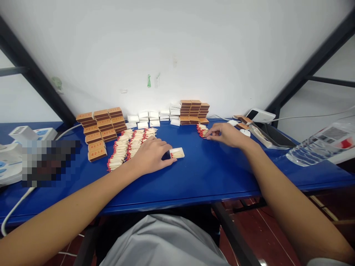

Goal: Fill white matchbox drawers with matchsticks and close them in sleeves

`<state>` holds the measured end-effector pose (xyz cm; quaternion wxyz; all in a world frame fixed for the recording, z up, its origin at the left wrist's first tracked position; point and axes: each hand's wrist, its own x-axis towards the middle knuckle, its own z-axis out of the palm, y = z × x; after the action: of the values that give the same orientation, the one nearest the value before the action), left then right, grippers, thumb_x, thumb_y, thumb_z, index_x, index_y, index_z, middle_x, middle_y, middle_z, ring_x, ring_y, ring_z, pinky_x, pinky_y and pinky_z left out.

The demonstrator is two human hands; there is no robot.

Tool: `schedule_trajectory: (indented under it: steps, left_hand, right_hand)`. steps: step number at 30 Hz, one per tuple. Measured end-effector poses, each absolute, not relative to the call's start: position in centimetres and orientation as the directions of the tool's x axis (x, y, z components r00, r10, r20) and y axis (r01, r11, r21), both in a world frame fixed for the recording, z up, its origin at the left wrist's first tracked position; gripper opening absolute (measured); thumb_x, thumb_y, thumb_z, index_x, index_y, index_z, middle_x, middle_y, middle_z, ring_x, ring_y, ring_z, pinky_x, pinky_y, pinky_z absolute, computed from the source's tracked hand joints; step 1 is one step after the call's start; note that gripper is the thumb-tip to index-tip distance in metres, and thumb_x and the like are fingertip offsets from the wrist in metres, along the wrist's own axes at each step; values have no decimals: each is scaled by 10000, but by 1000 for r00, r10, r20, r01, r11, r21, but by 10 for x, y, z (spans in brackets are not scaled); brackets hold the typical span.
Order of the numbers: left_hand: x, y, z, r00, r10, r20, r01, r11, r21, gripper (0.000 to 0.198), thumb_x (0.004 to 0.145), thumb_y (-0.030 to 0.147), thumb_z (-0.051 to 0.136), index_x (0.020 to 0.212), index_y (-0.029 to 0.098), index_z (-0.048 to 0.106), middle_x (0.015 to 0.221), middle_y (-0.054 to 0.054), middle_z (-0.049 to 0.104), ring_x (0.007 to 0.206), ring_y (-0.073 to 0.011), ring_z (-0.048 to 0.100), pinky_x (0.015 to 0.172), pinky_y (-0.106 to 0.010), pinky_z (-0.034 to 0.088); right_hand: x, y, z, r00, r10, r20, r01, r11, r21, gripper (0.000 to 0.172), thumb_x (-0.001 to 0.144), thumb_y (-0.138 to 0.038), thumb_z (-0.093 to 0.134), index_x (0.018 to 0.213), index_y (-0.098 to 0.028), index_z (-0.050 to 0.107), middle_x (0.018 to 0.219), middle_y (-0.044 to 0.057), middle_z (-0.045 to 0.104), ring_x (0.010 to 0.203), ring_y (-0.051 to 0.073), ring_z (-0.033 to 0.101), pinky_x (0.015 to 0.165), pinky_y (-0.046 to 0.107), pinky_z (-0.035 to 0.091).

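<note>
My left hand (151, 155) rests on the blue table (210, 173), fingers closed on the end of a small white matchbox tray (176, 153) holding red-tipped matches. My right hand (226, 134) reaches to a small pile of matches (202, 130) and pinches at them with its fingertips. Rows of loose red-tipped matches (129, 147) lie just left of my left hand. Brown matchbox sleeves are stacked at the back left (101, 125) and at the back centre (194, 111). Empty white trays (151, 118) sit between the two stacks.
A white power strip and a device (19, 147) stand at the left edge. A phone (273, 135), a white charger (260, 115) and a plastic water bottle (318, 146) lie at the right. Black frame struts rise on both sides against the white wall.
</note>
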<state>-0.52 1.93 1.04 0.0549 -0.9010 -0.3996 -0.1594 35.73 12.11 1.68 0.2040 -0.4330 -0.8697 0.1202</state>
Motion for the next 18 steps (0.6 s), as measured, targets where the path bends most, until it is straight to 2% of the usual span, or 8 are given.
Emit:
schedule_trajectory:
  steps: [10, 18]
  left_hand:
    - [-4, 19, 12, 632, 703, 325, 738, -675, 26, 314, 1003, 485, 714, 1091, 188, 763, 948, -68, 786, 960, -281, 732, 912, -427, 478]
    - [-5, 19, 11, 638, 700, 319, 736, -677, 14, 343, 1017, 514, 680, 1086, 189, 763, 931, -66, 778, 945, -282, 724, 901, -435, 479]
  right_hand:
    - [356, 121, 17, -551, 798, 244, 694, 600, -398, 390, 932, -562, 698, 961, -216, 876, 885, 107, 770, 725, 219, 624, 681, 360, 457]
    - [355, 122, 17, -503, 844, 186, 759, 535, -371, 372, 900, -559, 707, 851, -208, 820, 810, 88, 748, 707, 225, 617, 662, 354, 453]
